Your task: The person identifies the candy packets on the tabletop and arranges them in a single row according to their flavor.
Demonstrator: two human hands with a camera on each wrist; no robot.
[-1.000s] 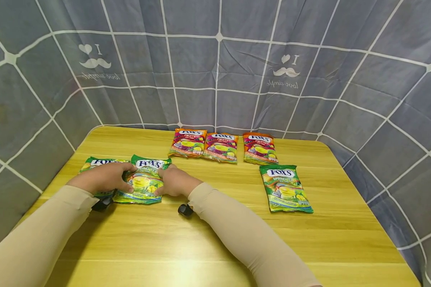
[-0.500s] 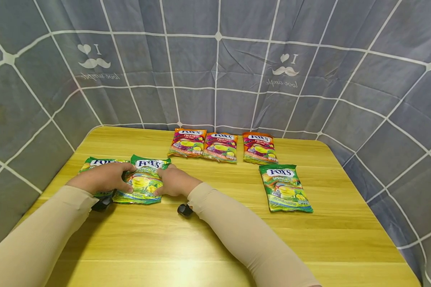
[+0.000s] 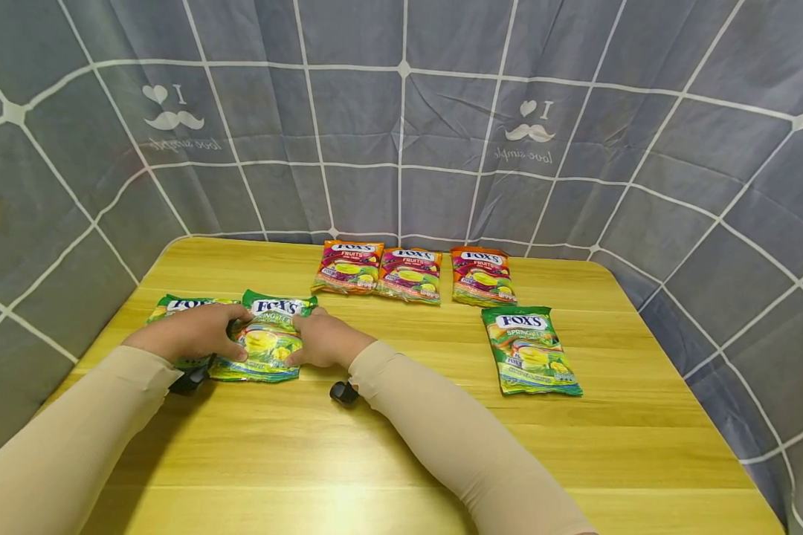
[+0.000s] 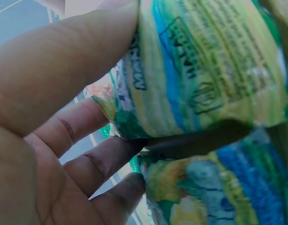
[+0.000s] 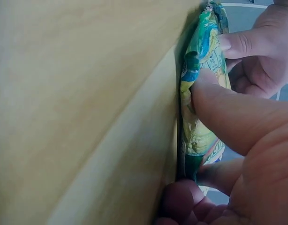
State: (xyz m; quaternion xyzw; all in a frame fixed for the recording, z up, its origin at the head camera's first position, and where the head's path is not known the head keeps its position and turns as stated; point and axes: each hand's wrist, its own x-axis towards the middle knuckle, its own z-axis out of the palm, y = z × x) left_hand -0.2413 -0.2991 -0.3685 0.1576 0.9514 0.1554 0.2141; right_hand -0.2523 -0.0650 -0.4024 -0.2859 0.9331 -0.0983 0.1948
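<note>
Nothing has moved since a moment ago; both hands stay put. The left hand and right hand pinch the sides of a green candy bag, partly over another green bag near the table's left edge. Hold it gently and evenly so it stays flat.

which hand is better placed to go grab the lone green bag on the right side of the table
Right, probably. The right hand is on the near green bag's right edge, on the side facing the lone green bag. The left hand is farther left and would have to cross over.
</note>
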